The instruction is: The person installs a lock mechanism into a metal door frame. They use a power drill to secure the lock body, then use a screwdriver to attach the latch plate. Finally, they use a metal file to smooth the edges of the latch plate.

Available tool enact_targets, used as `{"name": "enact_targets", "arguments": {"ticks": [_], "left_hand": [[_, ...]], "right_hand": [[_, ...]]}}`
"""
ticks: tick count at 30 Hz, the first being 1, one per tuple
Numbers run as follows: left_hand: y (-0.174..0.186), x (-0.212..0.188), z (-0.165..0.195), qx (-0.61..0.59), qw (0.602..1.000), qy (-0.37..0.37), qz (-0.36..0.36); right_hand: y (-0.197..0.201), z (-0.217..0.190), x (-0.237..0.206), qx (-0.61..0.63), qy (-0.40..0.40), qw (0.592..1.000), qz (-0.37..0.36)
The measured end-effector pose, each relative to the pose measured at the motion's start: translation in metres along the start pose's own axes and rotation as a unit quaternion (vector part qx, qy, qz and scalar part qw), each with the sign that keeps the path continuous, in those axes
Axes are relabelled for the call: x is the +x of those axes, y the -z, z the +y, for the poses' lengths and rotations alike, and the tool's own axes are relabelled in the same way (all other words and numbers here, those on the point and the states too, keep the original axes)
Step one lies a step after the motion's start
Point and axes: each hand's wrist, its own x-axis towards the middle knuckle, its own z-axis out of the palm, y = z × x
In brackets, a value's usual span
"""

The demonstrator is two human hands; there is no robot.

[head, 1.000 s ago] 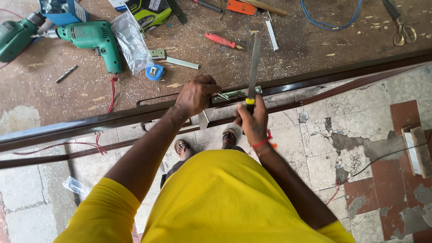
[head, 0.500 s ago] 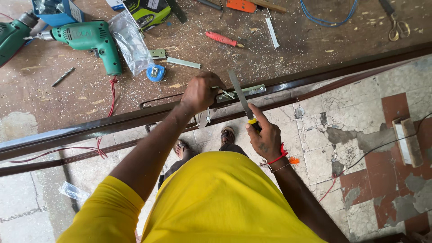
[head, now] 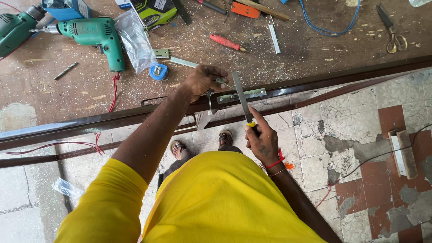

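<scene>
My right hand (head: 262, 140) grips the yellow-and-black handle of a flat metal file (head: 240, 97), whose blade points away from me over a metal hinge plate (head: 241, 95) on a long dark brown metal frame (head: 342, 78). My left hand (head: 202, 80) rests on the frame just left of the plate, fingers closed around a small metal piece with a green tip. A thin metal bracket (head: 209, 102) hangs from the frame below that hand.
On the wooden workbench lie a green drill (head: 92, 33), a plastic bag (head: 133, 39), a blue tape measure (head: 158, 71), a red screwdriver (head: 227, 43), scissors (head: 390, 29) and a blue cable (head: 321, 23). Cracked tiles cover the floor by my sandalled feet (head: 200, 144).
My right hand has drawn the file back toward me and tilted its blade leftward. My left hand has stayed on the frame.
</scene>
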Motion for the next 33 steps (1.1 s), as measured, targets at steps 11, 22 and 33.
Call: {"name": "enact_targets", "arguments": {"ticks": [11,22,33], "left_hand": [[-0.021,-0.037,0.027,-0.092,0.994,-0.017,0.055],[-0.076,-0.107,0.053,-0.088,0.979,-0.163,0.080],[-0.076,-0.152,0.026,-0.065,0.978,-0.179,0.089]], "right_hand": [[0.007,-0.008,-0.003,0.196,-0.015,0.980,0.037],[0.012,-0.066,0.040,0.382,0.037,0.923,0.016],[0.011,-0.093,0.042,0.327,0.054,0.943,-0.026]]}}
